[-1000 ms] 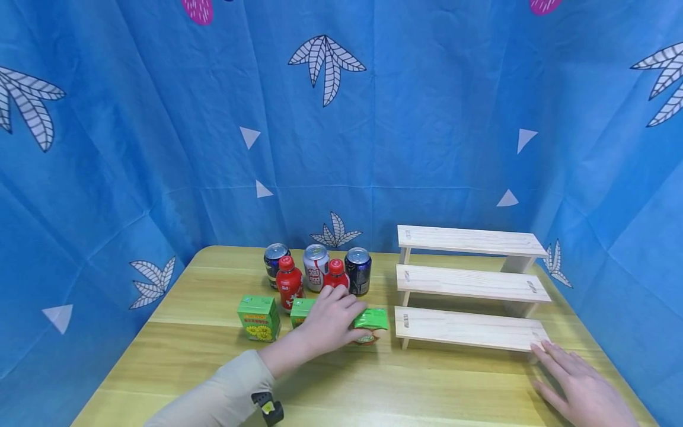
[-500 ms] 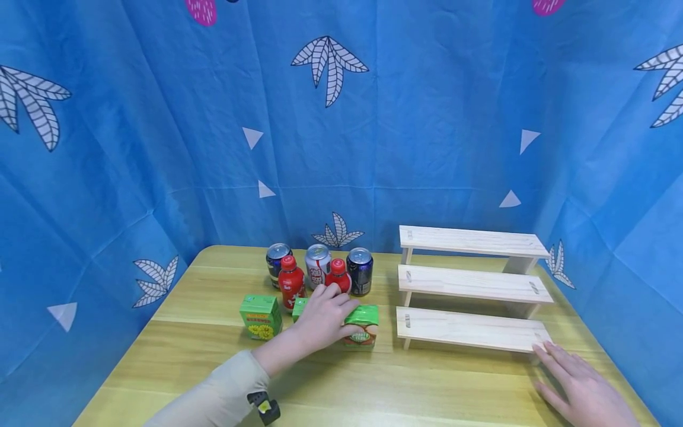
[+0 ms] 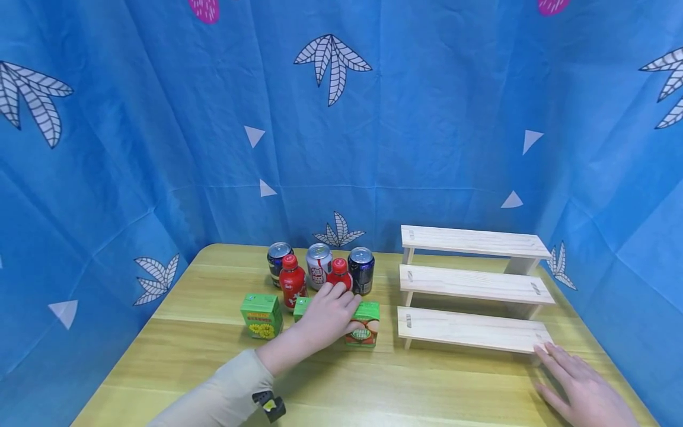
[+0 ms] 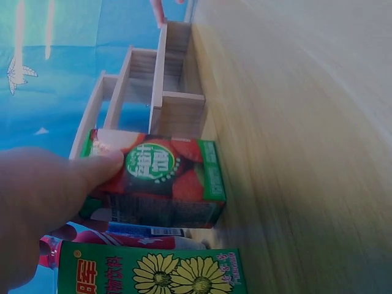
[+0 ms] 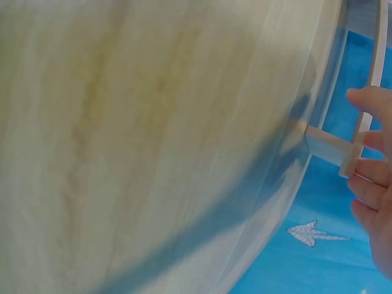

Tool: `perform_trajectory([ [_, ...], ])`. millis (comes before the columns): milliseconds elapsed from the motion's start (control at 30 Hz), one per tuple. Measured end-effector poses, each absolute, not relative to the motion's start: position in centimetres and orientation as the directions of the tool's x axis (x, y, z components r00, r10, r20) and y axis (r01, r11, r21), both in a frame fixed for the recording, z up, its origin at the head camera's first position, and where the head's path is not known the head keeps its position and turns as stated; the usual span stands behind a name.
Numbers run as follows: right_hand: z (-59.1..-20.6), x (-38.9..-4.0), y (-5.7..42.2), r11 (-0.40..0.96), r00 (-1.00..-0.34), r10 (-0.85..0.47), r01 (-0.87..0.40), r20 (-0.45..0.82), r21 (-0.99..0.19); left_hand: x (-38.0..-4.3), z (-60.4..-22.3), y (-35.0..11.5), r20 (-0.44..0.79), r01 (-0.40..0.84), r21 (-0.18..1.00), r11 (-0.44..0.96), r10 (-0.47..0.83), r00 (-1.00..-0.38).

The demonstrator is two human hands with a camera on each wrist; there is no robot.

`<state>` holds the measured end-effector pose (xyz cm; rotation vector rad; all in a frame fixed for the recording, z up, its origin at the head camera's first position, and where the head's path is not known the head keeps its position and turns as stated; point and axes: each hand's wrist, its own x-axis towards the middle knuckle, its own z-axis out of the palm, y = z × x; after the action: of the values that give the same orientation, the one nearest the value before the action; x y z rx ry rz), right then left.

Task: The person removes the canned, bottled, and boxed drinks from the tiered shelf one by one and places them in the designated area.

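Note:
In the left wrist view my left hand (image 4: 43, 196) holds a green juice box (image 4: 162, 174) with red fruit on its front, thumb across the face. The head view shows that same left hand (image 3: 326, 317) over the upright box, its fingers around the top. Right beside it stands a green drink carton (image 3: 300, 307) with yellow flowers, partly hidden by the hand. A matching drink carton (image 3: 260, 315) is further left. My right hand (image 3: 581, 379), fingers extended, rests on the front right corner of the wooden three-step rack (image 3: 475, 327).
Behind the cartons stand two red bottles (image 3: 293, 284), one partly covered by my left hand. Further back are two dark cans (image 3: 361, 273) and a white can (image 3: 318, 267). Blue cloth (image 3: 427, 118) surrounds the wooden table (image 3: 176, 356).
My left hand has moved slightly left with the juice box, which was tilted and now stands upright beside the flower carton. The right hand stays at the rack's corner.

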<state>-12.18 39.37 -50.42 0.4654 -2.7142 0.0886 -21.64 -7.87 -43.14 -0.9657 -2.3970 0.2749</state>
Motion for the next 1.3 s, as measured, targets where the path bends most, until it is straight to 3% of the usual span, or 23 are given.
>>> perform_trajectory([
  [367,-50.3,-12.0,39.3,0.952,-0.901,-0.275,-0.303,0.335,-0.034,-22.0,-43.3,-7.6,0.343,0.556,-0.458,0.693,0.715,-0.609],
  [767,-50.1,-12.3,39.2,0.942,-0.879,-0.306,-0.335,0.366,-0.014,-21.4,-43.3,-8.6,0.435,0.570,-0.347,0.745,0.666,-0.606],
  [1033,-49.2,-12.3,39.0,0.950,-0.911,-0.298,-0.311,0.284,0.000,-20.6,-42.0,-10.3,0.472,0.565,-0.290,0.773,0.629,-0.618],
  [1300,-48.2,-12.1,39.2,0.948,-0.911,-0.314,-0.317,0.269,0.031,-19.8,-40.4,-12.5,0.546,0.545,-0.280,0.790,0.598,-0.587],
])
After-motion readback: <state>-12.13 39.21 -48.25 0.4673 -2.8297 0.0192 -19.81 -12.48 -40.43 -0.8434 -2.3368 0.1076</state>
